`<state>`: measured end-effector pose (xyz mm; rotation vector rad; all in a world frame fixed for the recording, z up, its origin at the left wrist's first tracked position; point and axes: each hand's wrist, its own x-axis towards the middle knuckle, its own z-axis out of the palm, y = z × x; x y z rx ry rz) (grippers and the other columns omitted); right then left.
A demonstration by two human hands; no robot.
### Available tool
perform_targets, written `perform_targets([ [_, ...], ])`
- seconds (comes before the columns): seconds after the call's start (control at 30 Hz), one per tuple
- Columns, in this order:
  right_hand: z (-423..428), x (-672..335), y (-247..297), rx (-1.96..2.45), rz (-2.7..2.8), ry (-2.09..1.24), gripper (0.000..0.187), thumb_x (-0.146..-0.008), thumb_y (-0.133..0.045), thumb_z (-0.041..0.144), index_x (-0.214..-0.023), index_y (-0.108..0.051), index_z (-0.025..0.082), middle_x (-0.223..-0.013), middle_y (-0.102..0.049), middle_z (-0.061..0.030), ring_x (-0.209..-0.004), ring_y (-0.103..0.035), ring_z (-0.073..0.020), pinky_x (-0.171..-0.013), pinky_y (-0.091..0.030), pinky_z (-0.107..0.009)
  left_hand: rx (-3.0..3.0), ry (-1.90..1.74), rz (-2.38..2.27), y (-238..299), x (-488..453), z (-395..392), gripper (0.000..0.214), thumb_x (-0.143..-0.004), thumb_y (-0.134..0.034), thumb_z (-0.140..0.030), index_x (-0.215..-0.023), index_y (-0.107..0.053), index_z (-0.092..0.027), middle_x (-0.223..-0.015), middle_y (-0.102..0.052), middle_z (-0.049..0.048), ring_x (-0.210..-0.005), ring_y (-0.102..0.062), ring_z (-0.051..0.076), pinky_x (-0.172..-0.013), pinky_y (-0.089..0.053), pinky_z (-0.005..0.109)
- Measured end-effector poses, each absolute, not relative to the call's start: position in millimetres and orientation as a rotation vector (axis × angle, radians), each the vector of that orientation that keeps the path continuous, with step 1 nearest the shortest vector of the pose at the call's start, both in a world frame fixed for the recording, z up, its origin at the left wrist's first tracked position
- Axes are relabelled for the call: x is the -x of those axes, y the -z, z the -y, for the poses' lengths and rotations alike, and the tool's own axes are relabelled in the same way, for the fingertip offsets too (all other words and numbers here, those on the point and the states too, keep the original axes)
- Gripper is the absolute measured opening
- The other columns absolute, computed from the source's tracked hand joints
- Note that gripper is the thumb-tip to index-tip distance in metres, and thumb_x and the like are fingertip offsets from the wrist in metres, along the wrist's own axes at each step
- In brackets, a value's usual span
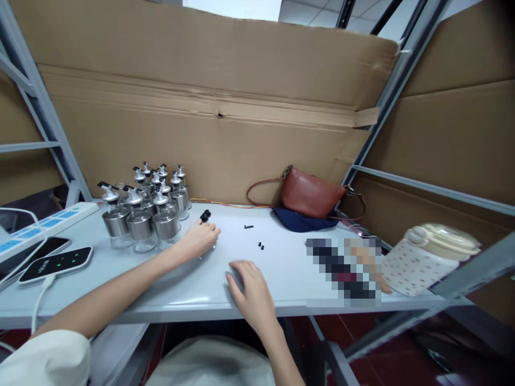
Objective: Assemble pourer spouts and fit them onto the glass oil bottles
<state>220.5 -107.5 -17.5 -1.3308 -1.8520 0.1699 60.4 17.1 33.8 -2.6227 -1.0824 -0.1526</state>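
My left hand is closed around a small glass bottle with a black spout top, held upright on the grey table just right of a cluster of several glass-and-steel dispenser bottles. My right hand lies near the table's front edge with the fingers curled down on the surface; nothing shows in it. A few small black parts and another black piece lie loose on the table between the hands and the bags.
A brown leather bag rests on a dark blue pouch at the back. A dotted cream container stands at right. A power strip, a phone and a charging device lie at left. Cardboard lines the back.
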Motion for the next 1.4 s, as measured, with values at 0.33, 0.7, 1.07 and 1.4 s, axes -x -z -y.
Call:
perform_targets([
  [0.33,105.9,-227.5,19.5,1.278,1.468,-0.453,0.023,-0.086,-0.051,0.027,-0.106,-0.058,0.019,-0.094,-0.067,-0.0059,-0.079,-0.062,-0.0167,-0.072,-0.049,-0.027,3.436,1.378,1.114,-1.3,-97.2,39.2,0.026,-0.094,-0.037,-0.036,-0.103,-0.051,-0.017,-0.075,-0.058,-0.0005,-0.066,-0.055,0.012,-0.065,-0.045,0.024],
  [0.7,106.3,-233.1,20.7,1.278,1.276,-0.491,0.025,-0.084,-0.053,0.04,-0.084,-0.06,0.017,-0.06,-0.051,0.0031,-0.055,-0.048,-0.0118,-0.054,-0.041,-0.023,3.45,0.847,0.646,-2.9,-88.4,34.8,0.043,-0.087,-0.051,-0.034,-0.124,-0.04,-0.015,-0.117,-0.057,0.0128,-0.101,-0.058,0.021,-0.09,-0.046,0.035],
  [1.07,107.0,-229.9,20.4,1.285,1.181,-0.506,0.028,-0.082,-0.054,0.04,-0.065,-0.049,0.019,-0.054,-0.044,0.0053,-0.051,-0.04,-0.0098,-0.05,-0.035,-0.022,3.397,1.018,0.423,13.0,-89.7,27.7,0.031,-0.087,-0.053,-0.033,-0.112,-0.04,-0.019,-0.103,-0.056,0.007,-0.083,-0.059,0.014,-0.075,-0.049,0.027],
  [1.4,111.6,-234.5,18.2,1.177,1.28,-0.508,0.027,-0.088,-0.047,0.039,-0.089,-0.062,0.016,-0.069,-0.06,-0.0013,-0.065,-0.056,-0.0141,-0.061,-0.045,-0.024,3.325,0.918,0.635,5.9,-88.7,33.3,0.052,-0.089,-0.047,-0.032,-0.135,-0.027,-0.018,-0.103,-0.062,0.009,-0.086,-0.061,0.018,-0.081,-0.049,0.032],
])
